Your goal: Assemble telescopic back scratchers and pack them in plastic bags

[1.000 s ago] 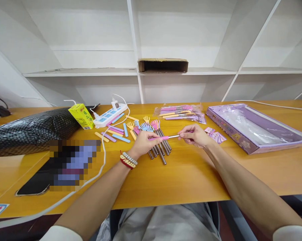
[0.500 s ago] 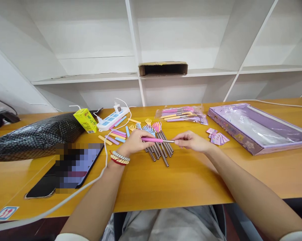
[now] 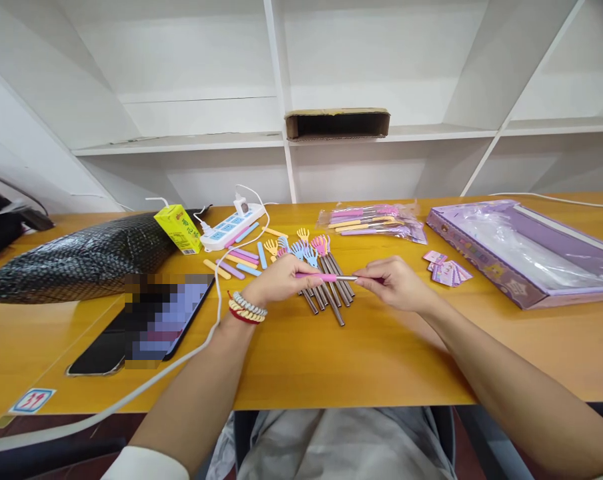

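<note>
1. Closed in the left hand, between thumb and fingers: a pink grip, its right part in sight.
2. Pinched narrow in the right hand: the right end of a steel rod, in line with the grip and meeting it.
3. Nearly level, left to right, above the middle of the table: grip and rod together.
4. Just beneath and beyond: a heap of scratchers, with pink, blue and yellow claws at the far end, rods toward the near side.
5. Left of the heap: loose handles in pink, purple, blue and yellow.
6. Far, behind the hands: bagged scratchers.
7. Right of the right hand: small cards, then a purple box with clear plastic inside.
8. Far left: a power strip, a yellow carton, a black package.
9. Near left: a phone, partly pixelated, and a white cable alongside.
</note>
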A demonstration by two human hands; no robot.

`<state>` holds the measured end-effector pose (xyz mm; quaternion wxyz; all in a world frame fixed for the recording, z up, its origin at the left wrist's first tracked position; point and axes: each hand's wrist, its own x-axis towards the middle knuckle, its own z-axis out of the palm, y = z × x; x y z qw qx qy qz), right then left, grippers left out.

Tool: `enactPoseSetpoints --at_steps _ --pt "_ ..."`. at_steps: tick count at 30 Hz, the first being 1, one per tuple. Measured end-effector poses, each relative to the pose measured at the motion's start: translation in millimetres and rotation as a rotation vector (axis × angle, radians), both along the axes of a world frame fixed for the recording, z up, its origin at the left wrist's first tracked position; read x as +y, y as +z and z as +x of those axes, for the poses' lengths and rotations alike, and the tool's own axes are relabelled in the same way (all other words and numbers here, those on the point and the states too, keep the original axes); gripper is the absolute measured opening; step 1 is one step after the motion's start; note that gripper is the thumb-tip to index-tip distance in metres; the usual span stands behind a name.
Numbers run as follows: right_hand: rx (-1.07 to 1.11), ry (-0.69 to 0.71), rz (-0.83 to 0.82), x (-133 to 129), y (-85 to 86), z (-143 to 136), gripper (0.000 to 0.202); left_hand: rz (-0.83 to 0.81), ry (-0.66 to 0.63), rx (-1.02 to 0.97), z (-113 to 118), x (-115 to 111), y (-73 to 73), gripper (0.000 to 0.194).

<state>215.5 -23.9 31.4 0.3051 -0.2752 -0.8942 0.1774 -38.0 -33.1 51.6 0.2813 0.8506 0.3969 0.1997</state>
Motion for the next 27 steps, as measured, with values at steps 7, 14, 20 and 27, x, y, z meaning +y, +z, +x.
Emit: enactPoseSetpoints --at_steps 7,14,20,27 --pt "0.041 0.002 0.038 -1.1 1.0 0.5 0.024 0.012 0.012 -0.008 4.4 -3.8 1.2 0.04" --pt "0.053 0.015 0.052 0.0 -0.4 0.0 0.023 0.005 0.004 -0.045 12.4 -6.7 -0.1 0.038" --pt "0.026 -0.001 0.069 -1.6 2.0 0.0 0.024 0.06 -0.012 -0.025 14.8 -8.0 0.7 0.036" --pt "-0.067 -0.024 0.126 2.4 0.2 3.3 0.017 0.273 0.025 0.069 14.1 -5.4 -4.7 0.038"
